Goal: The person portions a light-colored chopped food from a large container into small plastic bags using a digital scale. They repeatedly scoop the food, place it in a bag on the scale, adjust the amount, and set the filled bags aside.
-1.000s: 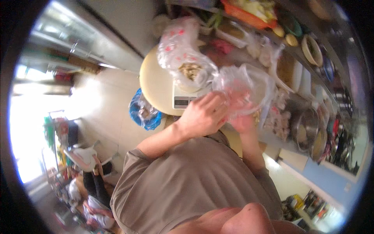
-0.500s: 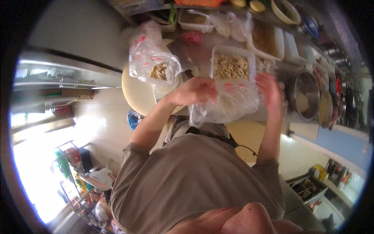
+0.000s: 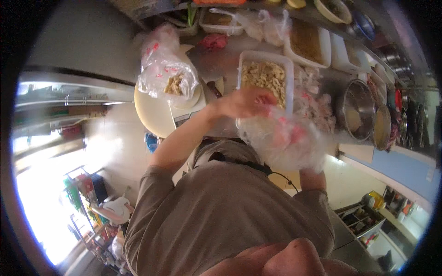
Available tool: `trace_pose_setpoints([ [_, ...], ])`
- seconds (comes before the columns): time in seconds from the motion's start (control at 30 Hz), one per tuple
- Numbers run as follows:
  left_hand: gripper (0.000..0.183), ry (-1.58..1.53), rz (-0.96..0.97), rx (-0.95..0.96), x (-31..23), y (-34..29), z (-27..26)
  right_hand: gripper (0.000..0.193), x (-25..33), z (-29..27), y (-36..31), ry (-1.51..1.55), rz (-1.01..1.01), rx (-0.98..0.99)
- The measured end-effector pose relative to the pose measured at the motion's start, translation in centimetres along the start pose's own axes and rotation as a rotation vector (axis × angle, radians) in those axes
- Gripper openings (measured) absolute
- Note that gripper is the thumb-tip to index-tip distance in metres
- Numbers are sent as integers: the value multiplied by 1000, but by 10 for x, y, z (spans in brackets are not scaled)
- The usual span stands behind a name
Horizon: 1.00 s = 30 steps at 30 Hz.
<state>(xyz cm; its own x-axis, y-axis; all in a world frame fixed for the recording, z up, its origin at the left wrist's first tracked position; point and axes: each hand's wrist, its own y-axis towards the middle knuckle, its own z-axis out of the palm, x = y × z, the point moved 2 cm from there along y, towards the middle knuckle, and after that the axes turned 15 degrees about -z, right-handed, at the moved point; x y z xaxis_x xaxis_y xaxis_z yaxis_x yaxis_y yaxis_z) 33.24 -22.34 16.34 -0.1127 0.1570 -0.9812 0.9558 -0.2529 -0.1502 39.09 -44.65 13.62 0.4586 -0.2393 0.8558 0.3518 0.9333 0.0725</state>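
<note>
My left hand (image 3: 246, 102) reaches over the near side of a white plastic tub (image 3: 289, 85), its fingers closed on the edge of a clear plastic bag (image 3: 267, 138). Pale brown sliced pieces (image 3: 262, 76), perhaps mushrooms, fill the tub. Behind or inside the bag is my right hand (image 3: 292, 132), seen only as a blurred pink shape through the film; its fingers cannot be made out. The bag looks puffed out and hangs between the tub and my body. Left of the tub, another clear bag (image 3: 159, 76) with red print holds some similar pieces.
The second bag rests over a pale round board (image 3: 146, 108) and a white scale-like device (image 3: 186, 112). A dark handle (image 3: 214, 89) lies beside it. Crumpled clear bags (image 3: 315, 106) and a steel bowl (image 3: 359, 110) stand right. Tubs of food (image 3: 307, 43) line the back.
My right hand has moved from the tub's right side down toward my body, behind or into the plastic bag. The bag has swelled and shifted right. My left hand remains near the tub.
</note>
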Motion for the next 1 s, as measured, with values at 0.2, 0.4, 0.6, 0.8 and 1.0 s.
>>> trace_pose_setpoints([
  [0.2, 23, -868, -321, 169, 80, -3, 45, 38, -61, 19, -24, 455, -272, -529],
  [0.4, 20, -148, -430, -104, 117, 10, 110, 36, -40, 26, -11, -16, -349, -743],
  [0.6, 22, -390, -661, 45, 123, -65, 72, 34, 1, -39, 28, -1399, -113, -462],
  [0.8, 19, 102, -462, -332, 102, -123, 38, 30, -139, -39, 71, -1293, 299, -148],
  [1.0, 19, -472, -194, -1634, 84, -223, -74, 29, -187, -57, 65, -1411, 210, 75],
])
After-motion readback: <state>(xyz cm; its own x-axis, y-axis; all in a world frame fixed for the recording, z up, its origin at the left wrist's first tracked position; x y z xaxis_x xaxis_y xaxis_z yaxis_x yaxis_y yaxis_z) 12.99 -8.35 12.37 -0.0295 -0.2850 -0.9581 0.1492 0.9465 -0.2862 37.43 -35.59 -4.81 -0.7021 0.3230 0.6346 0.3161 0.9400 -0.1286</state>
